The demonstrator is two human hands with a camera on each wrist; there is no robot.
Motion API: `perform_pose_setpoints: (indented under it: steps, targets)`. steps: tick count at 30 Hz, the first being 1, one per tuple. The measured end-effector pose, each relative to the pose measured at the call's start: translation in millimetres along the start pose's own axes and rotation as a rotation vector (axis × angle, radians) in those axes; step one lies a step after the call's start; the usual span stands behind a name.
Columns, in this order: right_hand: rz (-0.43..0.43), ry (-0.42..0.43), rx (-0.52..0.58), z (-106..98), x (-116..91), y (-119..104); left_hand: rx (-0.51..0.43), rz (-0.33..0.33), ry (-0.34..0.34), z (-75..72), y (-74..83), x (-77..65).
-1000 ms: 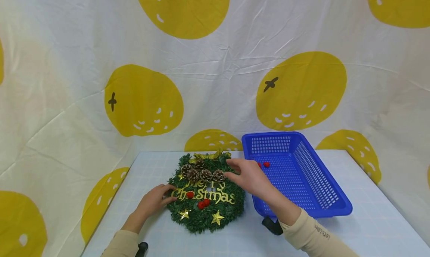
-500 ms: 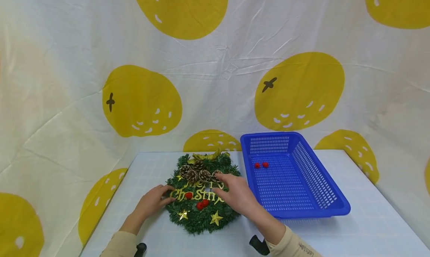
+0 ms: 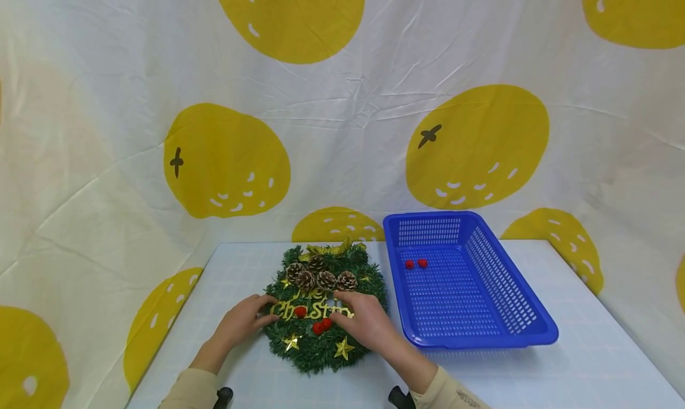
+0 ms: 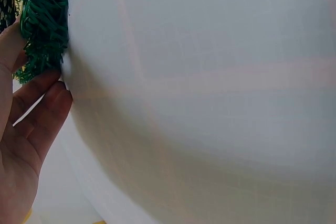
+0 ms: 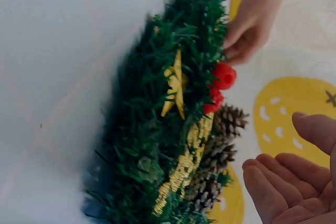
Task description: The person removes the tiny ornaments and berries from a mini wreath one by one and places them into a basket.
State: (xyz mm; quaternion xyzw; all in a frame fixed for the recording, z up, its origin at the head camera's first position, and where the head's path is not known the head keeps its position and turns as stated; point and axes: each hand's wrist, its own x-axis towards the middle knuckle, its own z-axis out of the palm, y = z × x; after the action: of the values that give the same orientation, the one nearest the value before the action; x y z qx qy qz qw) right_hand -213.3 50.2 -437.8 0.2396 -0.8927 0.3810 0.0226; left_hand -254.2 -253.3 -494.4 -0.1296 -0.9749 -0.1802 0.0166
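A green Christmas wreath [image 3: 307, 356] lies on the table, with gold "Merry Christmas" lettering [image 3: 316, 310], pine cones [image 3: 326, 280], gold stars [image 3: 344, 348] and red berries [image 3: 300, 312]. At its left edge, my left hand [image 3: 243, 321] holds the greenery between thumb and fingers; the left wrist view shows the same hand [image 4: 26, 124] with fingertips at the rim. Over the lettering's right part hovers my right hand [image 3: 369, 323], hiding some letters. In the right wrist view this hand [image 5: 294, 184] has loosely bent fingers, a gap from the thumb, and nothing in its grasp.
A blue plastic basket [image 3: 484, 339] stands right of the wreath, with red berries [image 3: 423, 263] inside at its left. The table [image 3: 562, 367] has a pale checked cover. Behind it hangs a white cloth [image 3: 348, 159] with yellow fruit prints.
My right hand has moved left and down from beside the basket to over the wreath's lettering, uncovering the basket's berries. My left hand stays at the wreath's left edge.
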Motion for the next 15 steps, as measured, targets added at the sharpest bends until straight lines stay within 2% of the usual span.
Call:
perform_pose_setpoints:
  steps: [7, 15]
  targets:
    - [-0.028, -0.019, -0.031, 10, 3, 3, -0.002, 0.004, 0.006, -0.1, 0.4, -0.3]
    - [-0.017, -0.060, -0.054, 21, 8, 9, -0.001, 0.012, 0.025, 0.9, -0.6, -1.0]
